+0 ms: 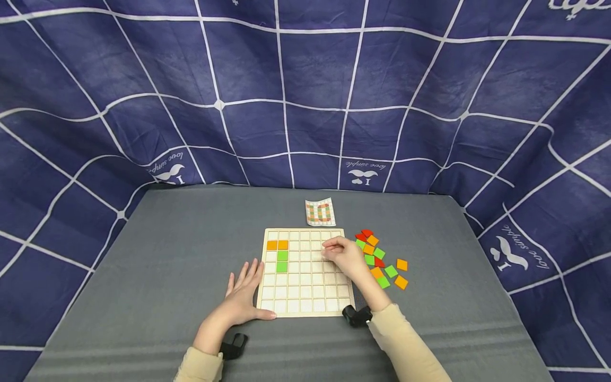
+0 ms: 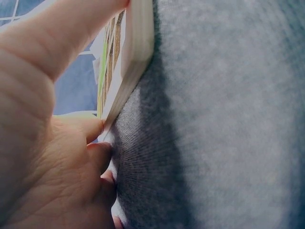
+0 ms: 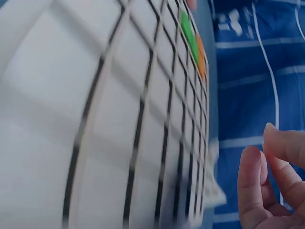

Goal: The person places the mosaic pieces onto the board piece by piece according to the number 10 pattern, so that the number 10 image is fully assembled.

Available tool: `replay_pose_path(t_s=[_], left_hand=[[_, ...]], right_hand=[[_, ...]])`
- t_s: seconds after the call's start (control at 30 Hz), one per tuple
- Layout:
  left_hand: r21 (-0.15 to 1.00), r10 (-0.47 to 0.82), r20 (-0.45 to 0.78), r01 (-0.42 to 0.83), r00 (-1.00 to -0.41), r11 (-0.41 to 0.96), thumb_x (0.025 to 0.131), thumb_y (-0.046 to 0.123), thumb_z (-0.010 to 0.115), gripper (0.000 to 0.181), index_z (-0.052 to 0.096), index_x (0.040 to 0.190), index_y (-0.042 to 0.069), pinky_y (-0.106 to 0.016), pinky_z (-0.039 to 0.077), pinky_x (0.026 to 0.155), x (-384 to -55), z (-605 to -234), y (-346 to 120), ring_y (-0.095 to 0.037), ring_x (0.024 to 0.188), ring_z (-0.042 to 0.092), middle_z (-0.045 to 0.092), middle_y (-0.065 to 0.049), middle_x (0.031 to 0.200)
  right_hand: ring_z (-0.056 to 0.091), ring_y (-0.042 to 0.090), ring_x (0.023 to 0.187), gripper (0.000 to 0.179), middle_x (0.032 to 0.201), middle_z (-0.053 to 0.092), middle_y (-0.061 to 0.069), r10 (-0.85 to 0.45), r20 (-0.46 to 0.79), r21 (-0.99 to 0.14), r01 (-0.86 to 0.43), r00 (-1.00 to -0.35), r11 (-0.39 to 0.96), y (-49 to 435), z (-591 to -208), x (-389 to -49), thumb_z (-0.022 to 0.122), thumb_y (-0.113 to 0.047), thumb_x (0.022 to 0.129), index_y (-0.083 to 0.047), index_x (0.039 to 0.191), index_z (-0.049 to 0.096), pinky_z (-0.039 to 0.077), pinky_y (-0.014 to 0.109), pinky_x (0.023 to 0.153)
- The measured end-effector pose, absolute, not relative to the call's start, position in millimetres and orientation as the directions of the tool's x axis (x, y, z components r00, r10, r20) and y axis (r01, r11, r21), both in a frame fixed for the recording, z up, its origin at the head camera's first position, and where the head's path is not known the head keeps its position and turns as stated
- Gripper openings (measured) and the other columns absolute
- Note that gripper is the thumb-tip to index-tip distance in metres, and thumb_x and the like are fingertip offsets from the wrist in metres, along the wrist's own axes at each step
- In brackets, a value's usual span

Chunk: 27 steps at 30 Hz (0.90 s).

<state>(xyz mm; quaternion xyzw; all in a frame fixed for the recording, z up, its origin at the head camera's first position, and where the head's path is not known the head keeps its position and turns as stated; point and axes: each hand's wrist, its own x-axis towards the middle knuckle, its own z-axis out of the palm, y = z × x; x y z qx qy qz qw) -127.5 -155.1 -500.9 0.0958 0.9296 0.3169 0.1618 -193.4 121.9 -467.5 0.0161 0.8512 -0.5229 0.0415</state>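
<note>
A pale wooden grid board (image 1: 305, 314) lies flat on the cloth-covered table. Two orange tiles (image 1: 277, 245) sit side by side in its upper left, with two green tiles (image 1: 282, 261) in a column below the right one. Spread along the board's left edge is my left hand (image 1: 242, 300), its thumb by the near edge; the left wrist view shows fingertips right at the side of the board. My right hand (image 1: 346, 257) hovers above the right part of the grid. Its thumb and fingers are bent toward each other, with no tile showing between them in the right wrist view.
Loose orange, green and red tiles (image 1: 391, 271) lie scattered right of the board. Behind it rests a small printed pattern card (image 1: 320, 213). A blue curtain (image 1: 315, 127) with white lines hangs behind the grey table (image 1: 191, 239).
</note>
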Motion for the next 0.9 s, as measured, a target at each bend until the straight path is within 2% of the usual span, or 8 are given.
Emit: replay_pose_path(t_s=[0.33, 0.47, 0.57, 0.7, 0.8, 0.9], left_hand=[[0.634, 0.292, -0.236, 0.081, -0.927, 0.769, 0.061, 0.041, 0.093, 0.130, 0.014, 0.158, 0.005, -0.064, -0.009, 0.117, -127.5, -501.4, -156.3, -0.041, 0.152, -0.001, 0.006, -0.019, 0.165], [0.638, 0.296, -0.237, 0.082, -0.925, 0.765, 0.061, 0.042, 0.093, 0.130, 0.014, 0.158, 0.005, -0.064, -0.009, 0.117, -127.5, -501.3, -155.9, -0.041, 0.152, -0.001, 0.006, -0.019, 0.165], [0.642, 0.293, -0.236, 0.078, -0.926, 0.763, 0.061, 0.041, 0.093, 0.130, 0.015, 0.158, 0.004, -0.064, -0.009, 0.117, -127.2, -501.5, -155.7, -0.041, 0.152, -0.001, 0.007, -0.019, 0.165], [0.647, 0.291, -0.232, 0.076, -0.928, 0.759, 0.060, 0.040, 0.093, 0.130, 0.015, 0.158, 0.005, -0.064, -0.010, 0.117, -127.2, -501.7, -155.6, -0.041, 0.152, -0.001, 0.007, -0.019, 0.165], [0.645, 0.288, -0.235, 0.073, -0.928, 0.761, 0.059, 0.040, 0.093, 0.131, 0.015, 0.158, 0.005, -0.064, -0.010, 0.117, -127.3, -501.7, -155.4, -0.040, 0.153, -0.002, 0.006, -0.018, 0.165], [0.641, 0.286, -0.240, 0.070, -0.928, 0.765, 0.059, 0.041, 0.093, 0.131, 0.015, 0.158, 0.006, -0.064, -0.010, 0.117, -127.7, -501.7, -155.2, -0.040, 0.153, -0.002, 0.006, -0.018, 0.165]], right_hand=[[0.064, 0.001, 0.080, 0.030, 0.104, 0.072, 0.014, 0.165, -0.117, -0.859, 0.183, -0.979, 0.479, 219.8, -474.0, -180.2, 0.072, -0.017, 0.090, 0.001, 0.113, 0.068, 0.054, 0.021, 0.074], [0.061, 0.001, 0.085, 0.035, 0.115, 0.069, 0.016, 0.216, -0.139, -0.836, 0.232, -0.966, 0.498, 248.4, -477.4, -173.7, 0.071, -0.020, 0.091, -0.001, 0.121, 0.066, 0.052, 0.018, 0.075], [0.063, 0.011, 0.095, 0.039, 0.122, 0.066, 0.019, 0.250, -0.152, -0.817, 0.263, -0.956, 0.513, 263.8, -480.7, -170.9, 0.071, -0.020, 0.091, -0.002, 0.124, 0.064, 0.051, 0.018, 0.077], [0.059, 0.030, 0.113, 0.040, 0.128, 0.062, 0.022, 0.279, -0.158, -0.781, 0.292, -0.947, 0.552, 276.7, -487.2, -168.3, 0.072, -0.020, 0.090, -0.002, 0.125, 0.063, 0.051, 0.032, 0.089], [0.055, 0.037, 0.117, 0.043, 0.130, 0.059, 0.024, 0.279, -0.182, -0.748, 0.317, -0.943, 0.583, 282.3, -492.0, -166.4, 0.072, -0.018, 0.089, 0.000, 0.126, 0.062, 0.047, 0.046, 0.095], [0.053, 0.039, 0.117, 0.046, 0.129, 0.057, 0.026, 0.267, -0.202, -0.712, 0.329, -0.942, 0.621, 286.1, -494.6, -165.8, 0.073, -0.017, 0.087, 0.001, 0.127, 0.060, 0.044, 0.052, 0.098]])
